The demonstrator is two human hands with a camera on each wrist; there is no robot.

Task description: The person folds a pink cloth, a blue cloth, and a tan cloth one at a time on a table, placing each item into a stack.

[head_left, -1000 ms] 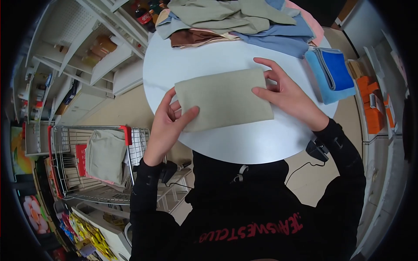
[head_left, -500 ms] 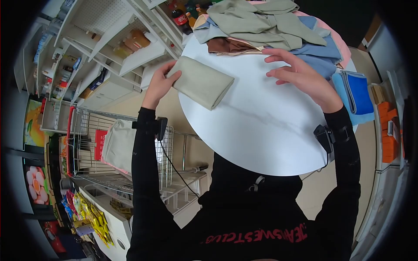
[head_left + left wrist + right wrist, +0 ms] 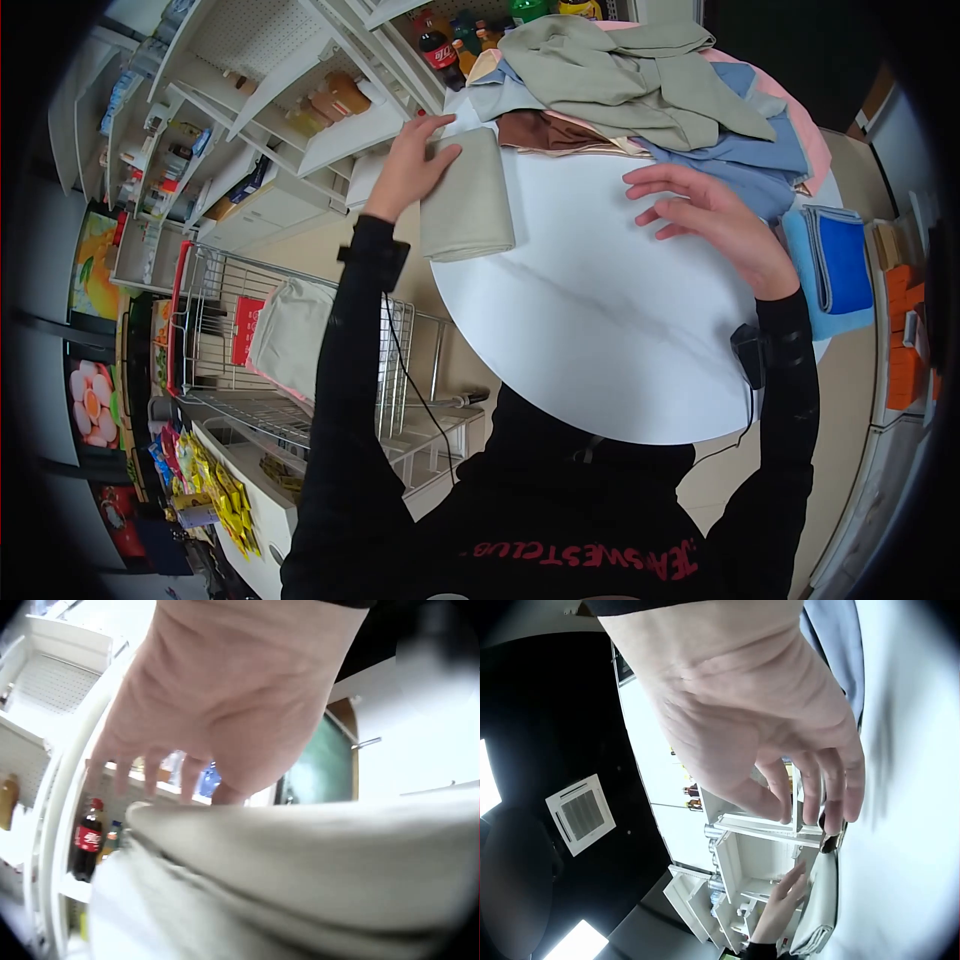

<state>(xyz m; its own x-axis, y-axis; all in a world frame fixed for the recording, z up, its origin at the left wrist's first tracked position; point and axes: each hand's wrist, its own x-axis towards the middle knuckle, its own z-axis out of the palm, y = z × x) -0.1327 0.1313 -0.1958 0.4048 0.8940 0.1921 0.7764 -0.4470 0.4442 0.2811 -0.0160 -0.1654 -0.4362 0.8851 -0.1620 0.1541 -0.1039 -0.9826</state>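
A folded sage-green cloth (image 3: 475, 205) lies flat at the left edge of the round white table. My left hand (image 3: 408, 168) is at its far left side, with the thumb over the cloth's top and the fingers extended. In the left wrist view that hand (image 3: 217, 705) has its straight fingers just beyond the cloth's edge (image 3: 315, 840), gripping nothing. Over the right part of the table hovers my right hand (image 3: 715, 215), fingers loosely bent and holding nothing. Seen from the right wrist, this hand (image 3: 772, 727) has nothing between fingers and thumb.
A loose heap of green, blue, pink and brown garments (image 3: 620, 85) covers the table's far side. Folded blue towels (image 3: 830, 260) lie at the right edge. A shopping cart (image 3: 215, 350) with folded cloth stands lower left, below shelves (image 3: 290, 90). A cola bottle (image 3: 438, 52) is behind the table.
Both hands held the folded cloth at first. The right hand let go, and the left carried the cloth to the table's left side, where it now lies with the left hand's grip loosened.
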